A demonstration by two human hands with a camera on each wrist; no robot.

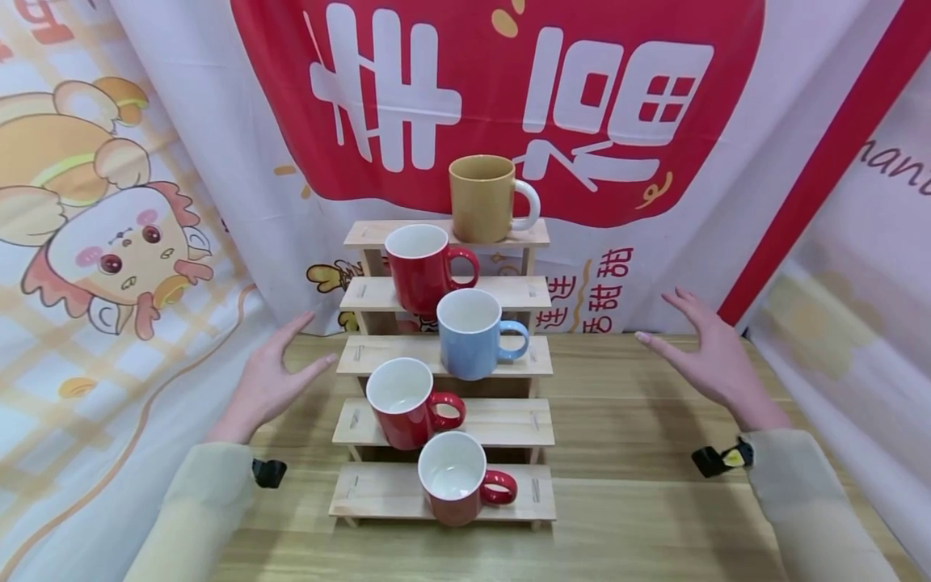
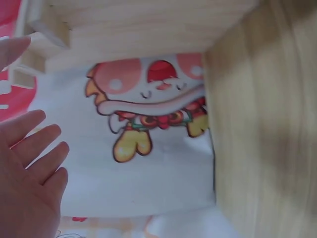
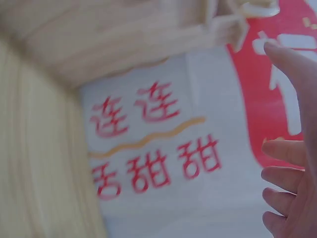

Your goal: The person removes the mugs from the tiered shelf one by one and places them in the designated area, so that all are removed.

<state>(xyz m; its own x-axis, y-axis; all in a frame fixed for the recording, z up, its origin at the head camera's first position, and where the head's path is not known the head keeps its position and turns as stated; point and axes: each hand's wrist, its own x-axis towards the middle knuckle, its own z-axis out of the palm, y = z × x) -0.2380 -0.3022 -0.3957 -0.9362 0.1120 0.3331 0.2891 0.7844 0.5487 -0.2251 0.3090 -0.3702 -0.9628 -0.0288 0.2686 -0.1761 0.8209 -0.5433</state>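
Note:
A stepped wooden rack [image 1: 378,493] stands in the middle, one mug on each tier. From top to bottom sit a tan mug [image 1: 480,202] with a white handle, a red mug [image 1: 420,275], a light blue mug [image 1: 469,346], another red mug [image 1: 407,412] and a lowest red mug [image 1: 454,485]. All handles point right. Left of the rack my left hand [image 1: 272,380] hovers with fingers spread, holding nothing. My right hand [image 1: 709,360] is farther off on the right side, also spread and holding nothing. Fingers of the left hand [image 2: 37,153] appear beside the rack's side in the left wrist view.
The rack rests on a wood-grain table [image 1: 618,517]. Behind it hangs a white cloth with a large red panel [image 1: 494,113] and white characters. Printed cloth with a cartoon figure [image 1: 124,242] covers the left side, and pale cloth [image 1: 836,364] the right.

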